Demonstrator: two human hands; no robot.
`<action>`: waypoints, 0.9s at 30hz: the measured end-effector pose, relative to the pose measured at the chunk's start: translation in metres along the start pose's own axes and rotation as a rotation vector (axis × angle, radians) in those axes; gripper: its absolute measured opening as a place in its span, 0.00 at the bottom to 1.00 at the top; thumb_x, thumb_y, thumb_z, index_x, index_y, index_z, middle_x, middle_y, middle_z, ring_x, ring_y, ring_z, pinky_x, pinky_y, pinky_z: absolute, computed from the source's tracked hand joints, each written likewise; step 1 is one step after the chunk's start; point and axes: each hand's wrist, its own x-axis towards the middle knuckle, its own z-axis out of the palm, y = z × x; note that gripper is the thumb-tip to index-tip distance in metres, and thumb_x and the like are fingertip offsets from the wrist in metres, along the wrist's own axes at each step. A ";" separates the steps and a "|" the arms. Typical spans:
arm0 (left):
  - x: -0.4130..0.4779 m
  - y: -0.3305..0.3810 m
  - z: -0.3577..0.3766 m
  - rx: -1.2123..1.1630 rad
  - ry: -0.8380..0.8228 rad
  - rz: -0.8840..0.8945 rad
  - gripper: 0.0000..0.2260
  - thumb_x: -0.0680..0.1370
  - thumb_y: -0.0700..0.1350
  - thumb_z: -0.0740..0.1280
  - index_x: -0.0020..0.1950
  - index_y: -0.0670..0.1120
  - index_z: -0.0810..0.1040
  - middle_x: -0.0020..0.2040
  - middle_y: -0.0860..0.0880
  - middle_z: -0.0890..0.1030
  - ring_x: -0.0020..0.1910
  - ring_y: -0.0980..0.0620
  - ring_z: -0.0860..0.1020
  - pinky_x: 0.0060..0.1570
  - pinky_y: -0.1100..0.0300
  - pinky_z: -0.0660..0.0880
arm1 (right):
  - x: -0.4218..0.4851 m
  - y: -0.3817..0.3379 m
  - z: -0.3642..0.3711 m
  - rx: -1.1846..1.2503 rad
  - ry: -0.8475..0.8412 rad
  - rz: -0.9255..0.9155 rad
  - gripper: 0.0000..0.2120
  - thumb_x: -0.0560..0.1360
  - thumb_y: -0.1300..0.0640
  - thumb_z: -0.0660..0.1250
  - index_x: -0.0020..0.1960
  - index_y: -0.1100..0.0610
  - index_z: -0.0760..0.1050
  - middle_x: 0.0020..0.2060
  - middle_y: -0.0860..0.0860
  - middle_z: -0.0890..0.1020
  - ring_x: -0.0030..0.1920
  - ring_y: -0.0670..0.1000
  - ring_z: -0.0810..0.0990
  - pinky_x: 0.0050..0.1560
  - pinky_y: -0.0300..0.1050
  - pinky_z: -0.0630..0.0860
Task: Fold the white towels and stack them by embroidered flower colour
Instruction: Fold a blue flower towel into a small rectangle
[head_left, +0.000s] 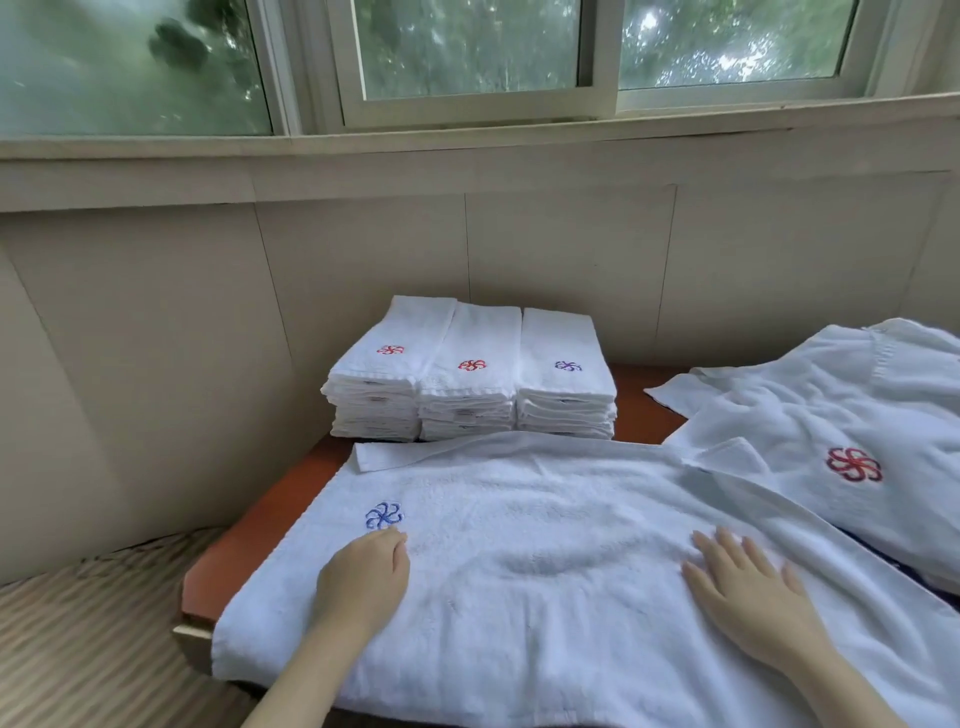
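A white towel (545, 519) with a blue embroidered flower (384, 515) lies spread across the near part of the table. My left hand (366, 571) rests flat on it just below the flower. My right hand (748, 587) lies flat on its right part, fingers straight. At the back stand three stacks of folded towels: two topped by red flowers (389, 349) (471, 365) and one by a blue-purple flower (568, 366). To the right lies a loose heap of unfolded towels (831, 405), the top one showing a red flower (853, 464).
The orange-brown table (270, 514) stands against a beige panelled wall (363, 249) under a window. A striped woven surface (88, 639) lies lower down at the left. The table's left edge sits close to my left hand.
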 end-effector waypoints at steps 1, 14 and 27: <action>0.000 -0.001 -0.002 0.032 0.018 -0.018 0.15 0.81 0.49 0.53 0.59 0.54 0.78 0.58 0.57 0.79 0.54 0.53 0.77 0.49 0.61 0.72 | -0.003 0.001 0.000 0.001 -0.016 -0.004 0.25 0.80 0.38 0.45 0.76 0.41 0.50 0.78 0.44 0.47 0.77 0.49 0.45 0.74 0.54 0.46; 0.113 0.012 0.019 0.040 0.021 -0.138 0.23 0.81 0.56 0.57 0.74 0.53 0.60 0.73 0.52 0.61 0.56 0.47 0.77 0.45 0.58 0.72 | 0.109 -0.102 -0.024 0.102 0.218 -0.067 0.07 0.78 0.61 0.55 0.50 0.57 0.71 0.51 0.53 0.75 0.50 0.56 0.75 0.41 0.45 0.71; 0.150 0.006 0.029 0.073 0.130 -0.290 0.11 0.81 0.44 0.57 0.61 0.49 0.73 0.60 0.45 0.70 0.42 0.45 0.71 0.38 0.59 0.65 | 0.154 -0.088 -0.005 0.179 0.376 0.043 0.15 0.75 0.66 0.57 0.58 0.58 0.74 0.46 0.55 0.69 0.44 0.61 0.74 0.39 0.48 0.67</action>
